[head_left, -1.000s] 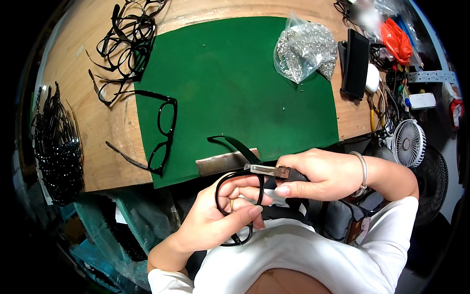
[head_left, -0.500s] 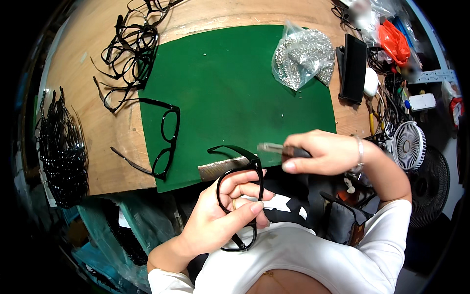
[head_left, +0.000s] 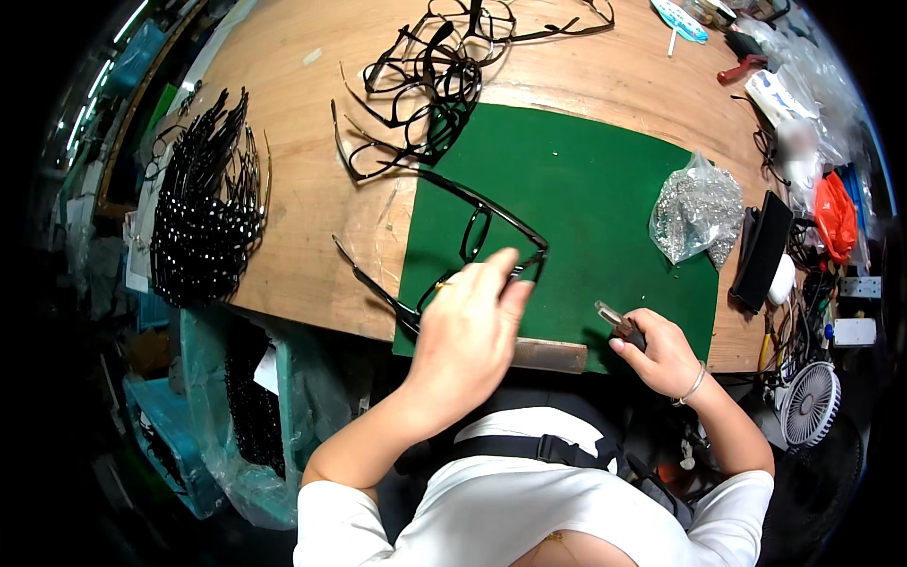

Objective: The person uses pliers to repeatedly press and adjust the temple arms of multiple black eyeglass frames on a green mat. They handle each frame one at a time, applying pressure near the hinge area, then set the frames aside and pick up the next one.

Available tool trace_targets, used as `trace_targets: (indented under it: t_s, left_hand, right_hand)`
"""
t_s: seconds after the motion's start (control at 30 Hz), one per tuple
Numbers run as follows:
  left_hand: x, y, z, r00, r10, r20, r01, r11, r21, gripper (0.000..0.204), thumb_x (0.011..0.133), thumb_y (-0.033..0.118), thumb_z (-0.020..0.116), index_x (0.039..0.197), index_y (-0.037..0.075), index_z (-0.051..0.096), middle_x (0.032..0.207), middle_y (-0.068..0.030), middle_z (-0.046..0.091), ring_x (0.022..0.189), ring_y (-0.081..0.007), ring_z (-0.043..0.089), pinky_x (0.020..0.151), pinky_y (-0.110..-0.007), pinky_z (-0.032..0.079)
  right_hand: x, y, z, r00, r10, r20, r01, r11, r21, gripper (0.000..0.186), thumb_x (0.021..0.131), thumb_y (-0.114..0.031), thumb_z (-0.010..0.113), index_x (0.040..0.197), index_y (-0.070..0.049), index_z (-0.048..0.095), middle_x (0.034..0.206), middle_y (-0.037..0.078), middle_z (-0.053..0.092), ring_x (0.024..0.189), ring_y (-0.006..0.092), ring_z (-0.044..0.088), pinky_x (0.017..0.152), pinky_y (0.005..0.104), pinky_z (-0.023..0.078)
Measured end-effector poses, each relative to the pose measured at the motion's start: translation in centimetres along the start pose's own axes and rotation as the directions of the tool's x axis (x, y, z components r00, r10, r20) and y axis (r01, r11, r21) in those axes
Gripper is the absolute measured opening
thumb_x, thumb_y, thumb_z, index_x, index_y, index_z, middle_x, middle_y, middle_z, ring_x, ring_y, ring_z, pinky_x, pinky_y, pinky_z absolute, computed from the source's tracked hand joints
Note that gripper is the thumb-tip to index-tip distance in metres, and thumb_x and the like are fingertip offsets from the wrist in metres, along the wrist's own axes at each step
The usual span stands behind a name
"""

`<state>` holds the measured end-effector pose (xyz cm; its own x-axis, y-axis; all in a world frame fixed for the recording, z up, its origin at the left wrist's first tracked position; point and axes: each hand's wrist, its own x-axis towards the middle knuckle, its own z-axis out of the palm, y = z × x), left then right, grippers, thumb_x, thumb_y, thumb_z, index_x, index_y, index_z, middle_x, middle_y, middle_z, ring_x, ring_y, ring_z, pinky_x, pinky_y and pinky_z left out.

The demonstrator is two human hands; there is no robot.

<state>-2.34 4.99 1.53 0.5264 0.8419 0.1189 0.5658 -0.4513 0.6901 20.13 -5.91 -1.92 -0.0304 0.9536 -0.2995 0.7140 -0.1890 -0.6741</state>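
Note:
My left hand (head_left: 468,331) reaches over the left front part of the green mat (head_left: 605,198), fingers curled down on a black eyeglass frame (head_left: 480,230) lying there. One temple of that frame sticks out left over the wooden table (head_left: 302,189). My right hand (head_left: 661,354) stays at the mat's front right corner, closed on small metal-tipped pliers (head_left: 616,324) that point up and left. A flat metal bar (head_left: 550,355) lies along the mat's front edge between both hands.
A tangle of black frames (head_left: 430,80) lies behind the mat. A bundle of black temples (head_left: 203,217) sits far left. A clear bag of small metal parts (head_left: 697,208), a black case (head_left: 761,250), an orange bag (head_left: 836,213) and a small fan (head_left: 809,402) crowd the right side.
My left hand moved from my lap, where it held a black frame, forward onto the mat's left edge. My right hand drew the pliers off that frame and out to the right.

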Motion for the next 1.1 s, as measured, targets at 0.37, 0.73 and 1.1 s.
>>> trace_targets:
  t_s: [0.37,0.73,1.1]
  left_hand:
    - [-1.8,5.2,1.2,0.995,-0.079,0.055,0.096,0.855,-0.51,0.029,0.087,0.005,0.045,0.115,-0.005,0.042,0.095,-0.0157,0.06,0.078,-0.0147,0.059,0.069,-0.025,0.047]
    - [0.0,-6.9,0.5,0.999,-0.033,-0.004,0.031,0.882,0.47,0.02,0.08,0.018,0.055,0.095,0.005,0.049,0.08,-0.0123,0.055,0.07,-0.0313,0.057,0.058,-0.039,0.047]
    - [15.2,-12.2,0.6,0.964,0.219,-0.152,-0.068,0.754,0.653,0.024,0.078,0.022,0.058,0.086,0.0,0.051,0.083,-0.0167,0.054,0.078,-0.0323,0.053,0.068,-0.04,0.044]
  right_hand:
    - [0.4,0.0,0.5,0.998,-0.036,-0.053,0.034,0.999,-0.025,0.026,0.076,-0.022,0.059,0.085,0.001,0.052,0.074,0.015,0.052,0.073,0.0316,0.051,0.065,0.0379,0.04]
    - [0.1,0.6,0.4,0.995,-0.046,-0.087,0.047,0.999,0.01,0.029,0.076,-0.025,0.059,0.085,0.001,0.052,0.073,0.014,0.053,0.072,0.0314,0.052,0.064,0.0386,0.04]
    - [0.5,-0.1,0.3,0.999,-0.048,0.01,0.049,0.996,-0.078,0.027,0.077,-0.026,0.058,0.086,0.0,0.053,0.075,0.015,0.053,0.075,0.0325,0.052,0.068,0.0399,0.041]
